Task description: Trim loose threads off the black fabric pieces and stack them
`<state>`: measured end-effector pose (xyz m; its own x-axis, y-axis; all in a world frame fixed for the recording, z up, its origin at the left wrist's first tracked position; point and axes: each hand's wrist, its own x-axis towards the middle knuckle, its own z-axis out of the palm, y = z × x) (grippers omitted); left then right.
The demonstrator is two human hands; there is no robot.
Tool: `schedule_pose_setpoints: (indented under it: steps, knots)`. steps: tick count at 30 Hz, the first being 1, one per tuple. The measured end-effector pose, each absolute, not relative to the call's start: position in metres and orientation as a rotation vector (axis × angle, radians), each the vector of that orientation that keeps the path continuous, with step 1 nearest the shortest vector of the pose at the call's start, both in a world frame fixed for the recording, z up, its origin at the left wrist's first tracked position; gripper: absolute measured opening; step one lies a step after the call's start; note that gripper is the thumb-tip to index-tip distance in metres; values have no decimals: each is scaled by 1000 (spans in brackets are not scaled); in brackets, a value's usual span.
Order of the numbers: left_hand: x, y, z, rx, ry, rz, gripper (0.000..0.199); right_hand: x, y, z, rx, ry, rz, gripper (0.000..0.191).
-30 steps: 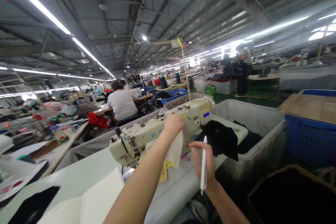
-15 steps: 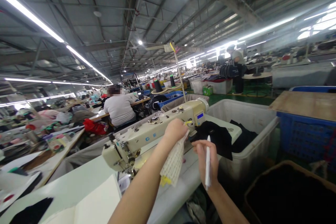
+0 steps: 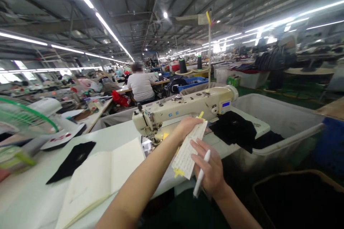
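A pale worktop [image 3: 114, 136] spread beneath everything, its near edge partly hidden by the arms. At its right stood a whitish plastic bin [image 3: 282, 109]. The sewing machine [image 3: 185, 103] lay across the middle, its needle end partly hidden by the left forearm. An open notebook [image 3: 125, 159] sat at the left, cut off below, and that forearm crossed its right page. Of 2 black fabric pieces, 1 [image 3: 233, 130] lay at the machine's right end, the other [image 3: 73, 161] beside the notebook.

The left hand [image 3: 189, 127] pinched the upper end of a paper slip [image 3: 185, 157], some fingers hidden behind it. The right hand [image 3: 211, 170] had its fingers slightly spread over the slip's right edge while clasping a white pen [image 3: 200, 182].

The slip was held up in front of the machine, its long axis slanting from upper right, away from the person, to lower left. Its marks were too small to read. The pen slanted the same way; its writing end could not be told. Yellow strips [image 3: 178, 172] stuck out at both slip ends.
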<state>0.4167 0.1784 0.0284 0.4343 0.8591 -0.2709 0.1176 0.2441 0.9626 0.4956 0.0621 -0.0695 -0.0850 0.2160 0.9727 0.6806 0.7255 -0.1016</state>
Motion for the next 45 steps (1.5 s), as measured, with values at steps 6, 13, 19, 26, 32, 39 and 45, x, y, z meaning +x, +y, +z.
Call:
schedule_pose_setpoints:
  steps: [6,13,19,26,32,39,45]
  knots:
    - [405,170,12,1178,1061,725,21,493,56,-61,-665,-1743,-381,34]
    - [369,139,12,1466,906,947,56,505,60,-51,-1127,-896,-34,19]
    - [363,104,2,2305,798,1113,58,502,66,-34,-1157,-674,449,48]
    - [360,101,6,2169,950,1139,21,487,60,-48,-1153,-789,574,38]
    - [340,107,5,1947,1113,931,39,477,50,-54,-1100,-915,834,33]
    - [316,86,-9,2320,1201,692,31,492,39,-68,-992,-809,969,41]
    - [312,80,-18,2345,1170,601,18,494,42,-77,-966,-790,1059,41]
